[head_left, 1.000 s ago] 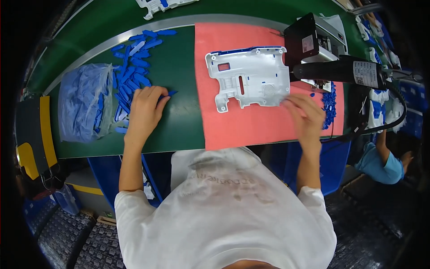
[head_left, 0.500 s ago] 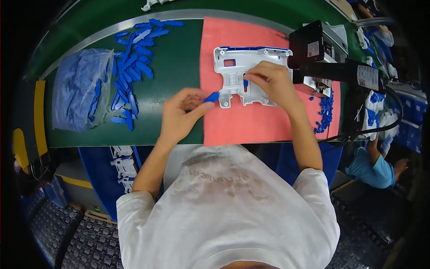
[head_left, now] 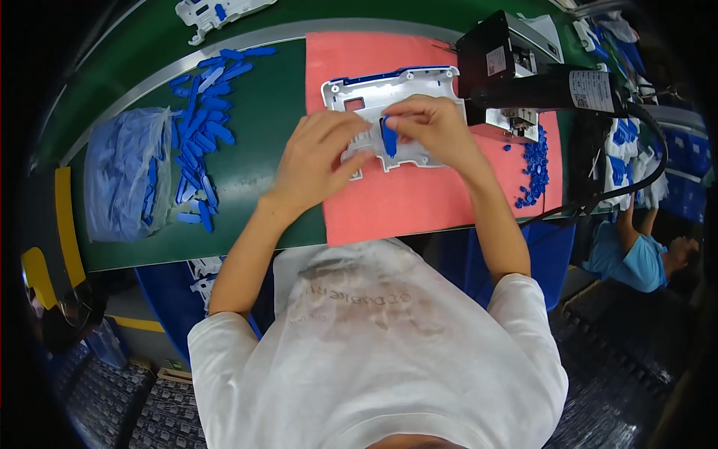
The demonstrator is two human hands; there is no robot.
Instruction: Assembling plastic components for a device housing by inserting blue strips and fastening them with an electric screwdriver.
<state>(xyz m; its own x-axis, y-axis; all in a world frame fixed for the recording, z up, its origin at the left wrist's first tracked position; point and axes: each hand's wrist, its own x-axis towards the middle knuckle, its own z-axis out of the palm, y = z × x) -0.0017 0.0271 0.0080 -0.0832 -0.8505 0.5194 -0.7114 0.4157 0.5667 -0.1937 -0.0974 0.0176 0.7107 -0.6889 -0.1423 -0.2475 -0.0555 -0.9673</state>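
A white plastic panel (head_left: 374, 93) with cut-outs lies on a pink mat (head_left: 419, 202). Both hands are on it. My left hand (head_left: 318, 153) presses on the panel's left part, fingers curled over its edge. My right hand (head_left: 430, 127) pinches a long blue plastic strip (head_left: 389, 138) and holds it upright against the middle of the panel. The panel's lower half is mostly hidden under the hands.
Several loose blue strips (head_left: 202, 112) lie on the green bench, beside a clear bag (head_left: 123, 176) of more. A black tool on a stand (head_left: 523, 75) sits at the right, small blue pieces (head_left: 535, 165) below it. Another white panel (head_left: 221, 11) lies at the far edge. A person in blue (head_left: 636, 254) works at right.
My left hand carried a blue strip from the pile to the panel. My right hand has taken the strip and now holds it on the panel, with both hands close together.
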